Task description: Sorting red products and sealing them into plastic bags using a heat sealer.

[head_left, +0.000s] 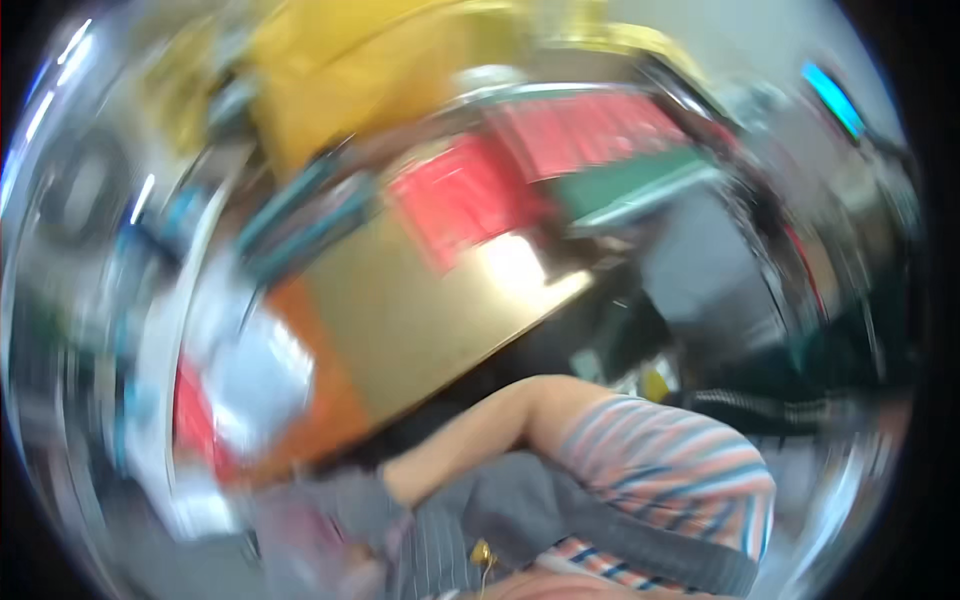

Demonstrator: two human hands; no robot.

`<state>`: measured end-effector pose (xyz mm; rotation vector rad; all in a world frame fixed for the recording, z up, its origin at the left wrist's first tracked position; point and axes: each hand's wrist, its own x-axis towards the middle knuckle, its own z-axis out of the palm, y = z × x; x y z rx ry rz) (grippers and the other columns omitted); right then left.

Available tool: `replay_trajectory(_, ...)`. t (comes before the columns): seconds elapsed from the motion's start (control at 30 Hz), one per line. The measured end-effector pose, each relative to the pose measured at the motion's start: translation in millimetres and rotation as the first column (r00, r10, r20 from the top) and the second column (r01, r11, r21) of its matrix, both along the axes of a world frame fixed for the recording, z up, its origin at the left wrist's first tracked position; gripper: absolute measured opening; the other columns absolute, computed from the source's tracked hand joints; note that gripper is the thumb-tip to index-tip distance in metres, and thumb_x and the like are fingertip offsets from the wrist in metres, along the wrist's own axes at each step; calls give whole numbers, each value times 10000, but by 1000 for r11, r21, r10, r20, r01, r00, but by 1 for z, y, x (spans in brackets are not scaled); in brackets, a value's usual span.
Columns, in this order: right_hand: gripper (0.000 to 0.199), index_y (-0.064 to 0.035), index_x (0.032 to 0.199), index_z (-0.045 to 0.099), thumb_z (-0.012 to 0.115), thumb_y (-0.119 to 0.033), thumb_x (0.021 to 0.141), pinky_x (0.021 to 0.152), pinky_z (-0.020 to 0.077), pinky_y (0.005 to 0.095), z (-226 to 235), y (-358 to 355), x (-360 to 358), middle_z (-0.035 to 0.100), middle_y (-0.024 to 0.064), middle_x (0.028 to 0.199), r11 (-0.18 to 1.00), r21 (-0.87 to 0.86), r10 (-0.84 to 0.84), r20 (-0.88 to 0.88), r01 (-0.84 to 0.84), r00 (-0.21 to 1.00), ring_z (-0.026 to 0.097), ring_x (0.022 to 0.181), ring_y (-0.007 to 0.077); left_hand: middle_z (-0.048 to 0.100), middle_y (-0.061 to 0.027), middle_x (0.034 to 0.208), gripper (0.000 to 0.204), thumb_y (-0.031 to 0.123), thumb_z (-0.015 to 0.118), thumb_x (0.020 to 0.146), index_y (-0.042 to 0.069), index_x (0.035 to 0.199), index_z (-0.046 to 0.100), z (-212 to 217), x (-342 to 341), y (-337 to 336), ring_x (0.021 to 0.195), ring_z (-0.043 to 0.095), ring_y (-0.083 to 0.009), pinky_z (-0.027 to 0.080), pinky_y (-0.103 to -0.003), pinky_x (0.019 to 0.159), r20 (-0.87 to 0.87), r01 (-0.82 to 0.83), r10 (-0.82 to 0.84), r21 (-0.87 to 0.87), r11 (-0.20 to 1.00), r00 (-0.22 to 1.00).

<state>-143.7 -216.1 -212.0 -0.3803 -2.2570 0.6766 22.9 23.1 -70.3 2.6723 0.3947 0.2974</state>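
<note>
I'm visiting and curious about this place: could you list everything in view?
Yellow sheet: count unclear, yellow, top
Red packets: several, red, upper centre
Green surface: one, green, upper right
Teal bars: two or so, teal, upper left
Table: one, tan and orange, centre
Plastic bag: count unclear, whitish, left
Bright panel: one, cyan, far upper right
Grey cloth: count unclear, grey, lower centre
Sleeve: one, striped, lower right
Hands: too blurred to tell

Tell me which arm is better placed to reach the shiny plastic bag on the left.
Probably the right: your bare right forearm angles leftward across your front, toward the side where the shiny plastic bag lies. Your hands and left arm don't show clearly.
</note>
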Motion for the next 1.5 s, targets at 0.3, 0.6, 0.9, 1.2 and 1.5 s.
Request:
replay_trajectory(0.3, 281, -62, 941, 591, 556, -283, 770, 873, 408, 484, 24, 35, 97, 598, 180, 931, 891, 215, -451, 335, 399, 827, 564, 904, 302, 599, -122, 720, 217, 200, 546, 860, -10, 860, 599, 56, 79, -67, 645, 577, -234, 458, -339, 614, 326, 385, -330, -119, 915, 886)
replay_trajectory(0.6, 392, -54, 1096, 522, 561, -286, 782, 857, 419, 467, 98, 41, 47, 578, 190, 1041, 996, -93, 0, -89, -8, 996, 551, 989, 340, 579, -88, 683, 206, 200, 562, 865, 0, 826, 590, 31, -233, -59, 605, 558, -177, 437, -295, 561, 90, -431, 529, -473, 768, 844)
replay_trajectory(0.9, 568, -37, 1182, 488, 692, -255, 698, 907, 419, 454, 77, 63, 235, 495, 204, 1176, 832, -33, -532, 238, 555, 812, 487, 1076, 386, 593, -37, 733, 219, 188, 560, 877, -22, 899, 619, 75, -197, -143, 670, 541, -96, 428, -232, 599, 126, -610, 823, -611, 505, 554)
replay_trajectory(1.2, 952, -13, 1389, 279, 620, -593, 715, 1059, 283, 443, 79, 163, 434, 277, 312, 1393, 17, 121, -877, 478, 992, -43, 287, 1295, 435, 623, -229, 953, 532, 444, 581, 834, -39, 1056, 580, -70, 1, -45, 907, 605, -356, 468, -407, 793, 27, -552, 572, -230, 801, 820)
replay_trajectory(1.5, 936, 91, 1276, 366, 713, -481, 621, 877, 469, 410, 35, 212, 509, 567, 306, 1095, -215, -246, -748, 664, 945, 3, 572, 1035, 395, 557, -247, 1131, 670, 524, 555, 833, -60, 1158, 513, -167, 90, 13, 1067, 524, -373, 402, -425, 920, 247, -724, 737, -160, 671, 629)
